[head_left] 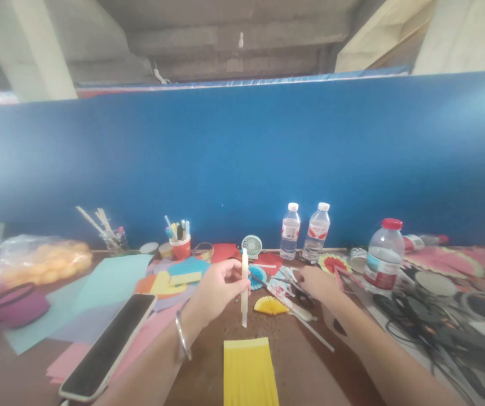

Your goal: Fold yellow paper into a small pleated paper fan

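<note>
Behind everything, well beyond the fingers: a long blue partition (242,163). Below it, a brown desk (310,372) crowded with craft scraps. Nearest the viewer, below the left fingers: a pleated yellow paper (248,372). Left of the left forearm, a dark phone (109,344) lying on sheets of coloured paper (111,282). Far right of the right fingers, a tangle of black cables (441,332) and a red-capped bottle (384,254). Beyond the right fingers, against the partition, two clear water bottles (305,231) side by side. Left hand (215,290), bangle on the wrist, fingers (236,270) pinched around a pale glue stick (245,287) held upright above the desk. Right hand (316,282) lowered among scissors (297,285) and paper bits; grip impossible to tell. Between the two hands, just below, a small yellow paper fan (270,305). Just beyond the stick's tip, a small white desk fan (251,246). Further left, a red cup of pens (180,243).
</note>
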The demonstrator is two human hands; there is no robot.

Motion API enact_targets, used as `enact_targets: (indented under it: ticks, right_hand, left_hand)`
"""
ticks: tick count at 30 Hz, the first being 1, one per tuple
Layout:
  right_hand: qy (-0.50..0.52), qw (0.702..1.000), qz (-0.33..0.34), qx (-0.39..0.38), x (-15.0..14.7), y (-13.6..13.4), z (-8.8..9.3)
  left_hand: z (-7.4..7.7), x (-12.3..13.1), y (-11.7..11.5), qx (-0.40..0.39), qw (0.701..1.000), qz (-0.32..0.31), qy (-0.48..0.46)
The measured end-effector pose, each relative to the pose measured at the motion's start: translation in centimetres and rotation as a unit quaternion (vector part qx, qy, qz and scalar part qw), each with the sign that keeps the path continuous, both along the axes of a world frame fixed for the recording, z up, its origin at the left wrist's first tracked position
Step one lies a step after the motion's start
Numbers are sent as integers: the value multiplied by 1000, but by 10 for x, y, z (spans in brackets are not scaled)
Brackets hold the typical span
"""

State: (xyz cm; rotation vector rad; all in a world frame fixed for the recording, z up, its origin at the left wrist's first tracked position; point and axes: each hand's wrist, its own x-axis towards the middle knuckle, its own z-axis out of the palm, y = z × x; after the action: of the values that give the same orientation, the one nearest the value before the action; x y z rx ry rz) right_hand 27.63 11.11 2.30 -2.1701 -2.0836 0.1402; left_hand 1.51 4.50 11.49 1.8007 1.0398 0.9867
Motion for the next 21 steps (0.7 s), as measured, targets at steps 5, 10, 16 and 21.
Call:
enact_targets:
  ticks: [5,10,16,21]
  right_hand:
    - [25,999,37,0,-9,0,-2]
    - [29,999,3,18,-5,2,3]
    - [-14,992,-94,77,33,-6,26]
    - [32,977,-80,193,2,-28,56]
  left_hand:
    - [-4,-1,1,-17,1000,-14,-8]
    - [-4,1,1,-69,995,-37,-67]
    - [-1,0,-1,-140,980,-51,-135]
    - [-3,5,-4,-84,994,-11,-66]
